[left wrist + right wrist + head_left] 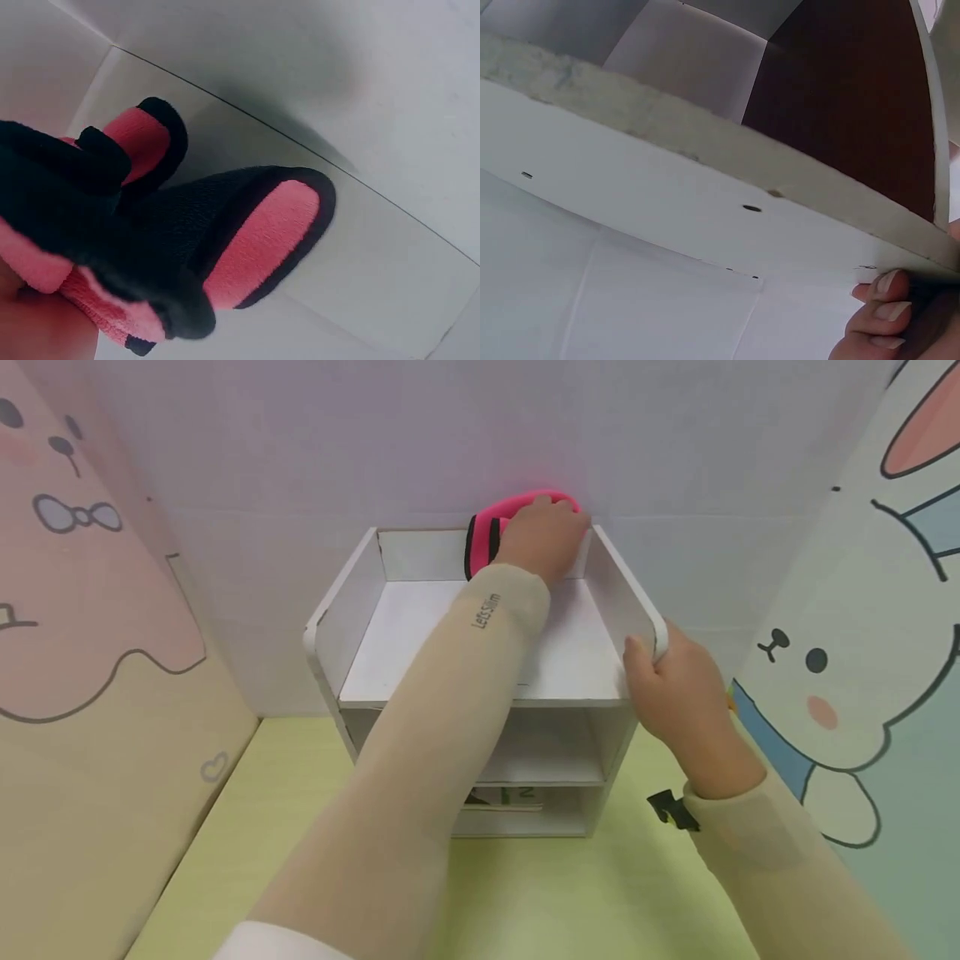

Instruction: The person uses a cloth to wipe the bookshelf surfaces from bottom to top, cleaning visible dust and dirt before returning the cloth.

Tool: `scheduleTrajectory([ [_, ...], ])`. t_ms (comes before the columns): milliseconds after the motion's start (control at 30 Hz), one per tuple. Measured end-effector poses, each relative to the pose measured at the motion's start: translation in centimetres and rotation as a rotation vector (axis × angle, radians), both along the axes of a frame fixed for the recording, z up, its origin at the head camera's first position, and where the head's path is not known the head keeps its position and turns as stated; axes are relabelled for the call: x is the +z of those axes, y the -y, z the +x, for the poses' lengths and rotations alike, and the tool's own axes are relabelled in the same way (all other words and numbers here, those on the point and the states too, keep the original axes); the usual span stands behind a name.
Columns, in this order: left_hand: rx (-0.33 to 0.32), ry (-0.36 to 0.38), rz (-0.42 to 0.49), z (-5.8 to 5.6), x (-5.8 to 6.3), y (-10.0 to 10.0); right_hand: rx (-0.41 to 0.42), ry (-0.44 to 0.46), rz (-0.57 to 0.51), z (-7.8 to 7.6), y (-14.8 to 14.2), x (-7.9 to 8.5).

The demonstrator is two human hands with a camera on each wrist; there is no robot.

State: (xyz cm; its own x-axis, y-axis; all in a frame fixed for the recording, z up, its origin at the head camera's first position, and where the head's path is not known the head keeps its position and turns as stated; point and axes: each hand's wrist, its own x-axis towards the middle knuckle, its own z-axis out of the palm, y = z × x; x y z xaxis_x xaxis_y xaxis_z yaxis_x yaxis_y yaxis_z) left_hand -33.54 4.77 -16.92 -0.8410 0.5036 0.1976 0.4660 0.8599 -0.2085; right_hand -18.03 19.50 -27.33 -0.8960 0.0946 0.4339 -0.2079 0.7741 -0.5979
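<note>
At the back right of the white shelf unit's top [427,618], my left hand [543,535] grips soft pink slippers [480,539] with black trim. The left wrist view shows them close up as two slippers [262,240], with dark fabric and fuzzy pink faces, near the back wall. Only a bit of the left hand [49,330] shows at the lower left there. My right hand [678,693] holds the front end of the unit's right side panel [626,585], thumb on the inner side. Its fingers [889,311] curl against the panel's outer face in the right wrist view.
Below the top are a middle shelf [551,747] and a bottom shelf [566,822] holding a flat printed stack [510,798]. The unit stands on a yellow-green surface [555,902], against a pale wall [300,452]. Cartoon-printed panels [90,577] flank it left and right.
</note>
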Motion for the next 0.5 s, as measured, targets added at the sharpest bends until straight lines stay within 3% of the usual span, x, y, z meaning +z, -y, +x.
scheduleTrajectory([
  [200, -0.088, -0.025, 0.046, 0.5, 0.0, -0.8, 0.019, 0.004, -0.004, -0.2, 0.4, 0.1],
  [300, -0.085, -0.013, 0.050, 0.7, 0.1, -1.0, 0.019, -0.006, 0.007, -0.3, 0.5, 0.1],
  [500, -0.045, -0.089, 0.008, 0.9, 1.2, -0.4, 0.016, 0.003, 0.022, -0.6, 0.6, 0.1],
])
